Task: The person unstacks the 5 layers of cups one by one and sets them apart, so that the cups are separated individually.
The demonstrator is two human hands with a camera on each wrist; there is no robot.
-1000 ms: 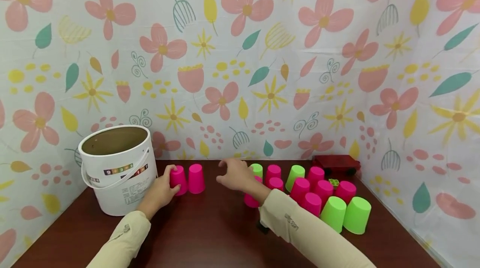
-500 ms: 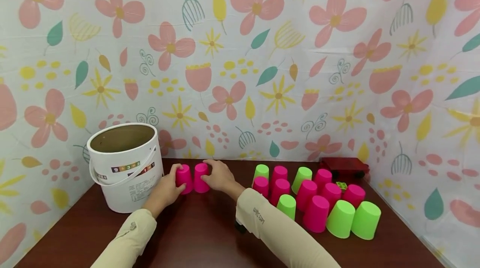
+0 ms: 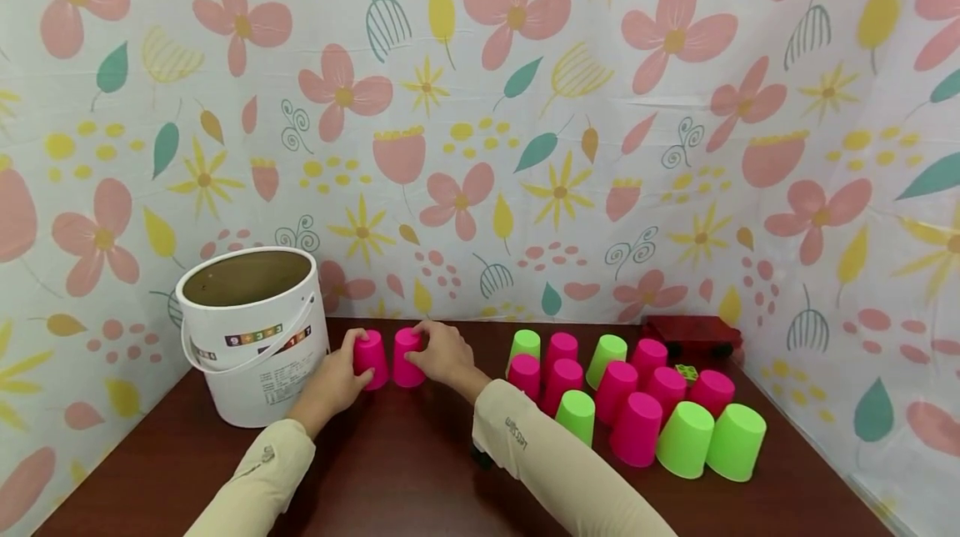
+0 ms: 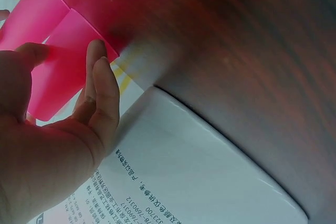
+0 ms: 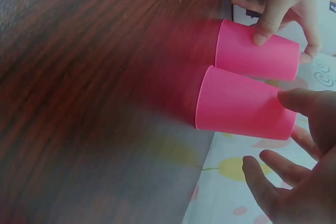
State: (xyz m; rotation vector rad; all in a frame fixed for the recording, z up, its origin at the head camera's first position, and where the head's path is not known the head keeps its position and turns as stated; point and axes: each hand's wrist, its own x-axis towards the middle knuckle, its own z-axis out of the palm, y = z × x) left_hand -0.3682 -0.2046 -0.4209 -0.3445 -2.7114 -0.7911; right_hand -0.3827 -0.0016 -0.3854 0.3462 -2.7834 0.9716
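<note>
Two bright pink plastic cups stand upside down side by side near the table's back edge, a small gap between them. My left hand (image 3: 333, 380) holds the left pink cup (image 3: 374, 363), thumb on the near side and fingers round the far side. My right hand (image 3: 447, 360) pinches the right pink cup (image 3: 406, 360) near its top. The right wrist view has that cup (image 5: 244, 104) between thumb and a finger, the other fingers spread out. In the left wrist view the left cup (image 4: 65, 64) overlaps the other one.
A white bucket (image 3: 258, 387) with a handle stands close left of my left hand. Several upturned pink cups (image 3: 636, 429) and green cups (image 3: 686, 439) stand to the right. Behind them are a red toy vehicle (image 3: 686, 335) and a small green piece (image 3: 686, 373). A patterned curtain (image 3: 480, 253) hangs behind.
My right hand has come left from beside the cup group and now pinches the right pink cup. My left hand has kept its hold. The view has turned slightly left.
</note>
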